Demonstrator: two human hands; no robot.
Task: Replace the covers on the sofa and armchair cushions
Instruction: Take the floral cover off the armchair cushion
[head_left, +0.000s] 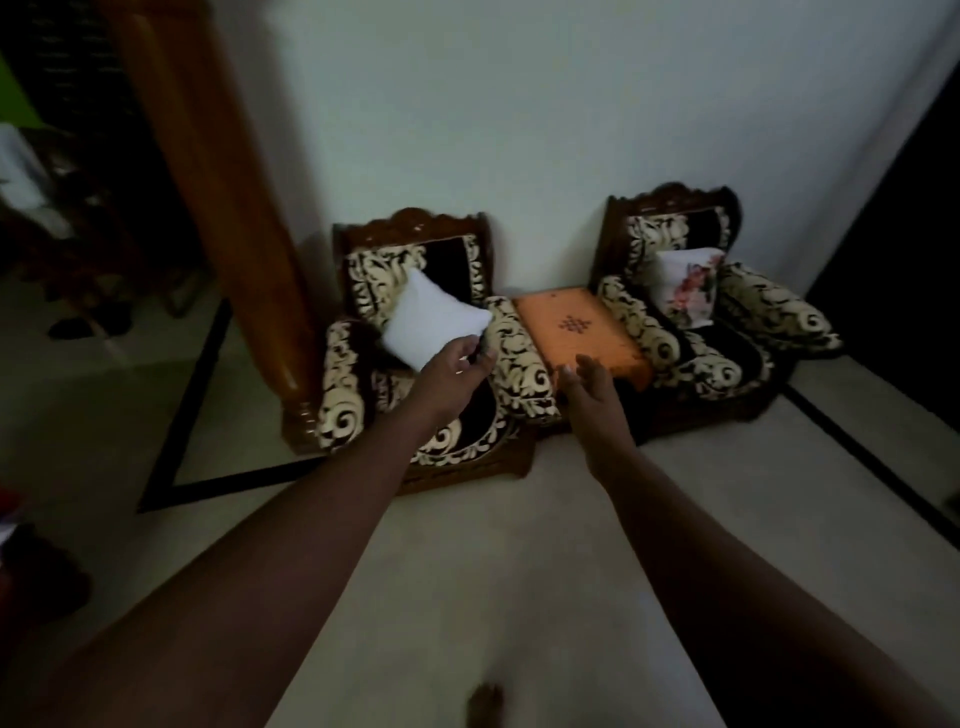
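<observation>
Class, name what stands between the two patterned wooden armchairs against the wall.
In the head view, a small table draped in an orange cloth stands between the left armchair and right armchair.

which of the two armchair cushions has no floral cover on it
The plain white cushion on the left armchair, at the left hand; the right armchair's cushion shows pink flowers.

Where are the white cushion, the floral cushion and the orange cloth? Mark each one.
white cushion (431, 317), head view, middle of its plain face
floral cushion (688, 286), head view, on the flower print
orange cloth (576, 327), head view, by its dark motif
</observation>
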